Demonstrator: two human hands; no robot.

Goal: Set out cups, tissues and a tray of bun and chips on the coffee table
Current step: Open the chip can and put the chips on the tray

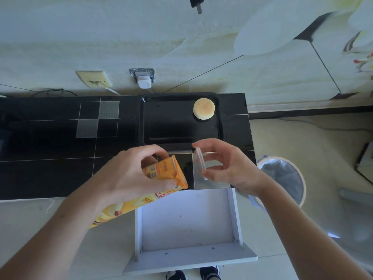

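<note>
A black tray (161, 126) lies on the black glossy cabinet top (50, 148) against the wall. A round pale bun (203, 108) sits in the tray's far right corner. My left hand (129, 172) grips the open end of an orange and yellow snack bag (167, 172) just in front of the tray. My right hand (228, 164) pinches a thin clear plastic strip (200, 161) to the right of the bag's mouth. No cups or tissues are in view.
An open white drawer (187, 221) juts out below my hands. A bin with a clear liner (282, 178) stands on the floor at the right. Two wall sockets (143, 76) with plugs and cables sit behind the cabinet. My shoes (191, 274) show at the bottom edge.
</note>
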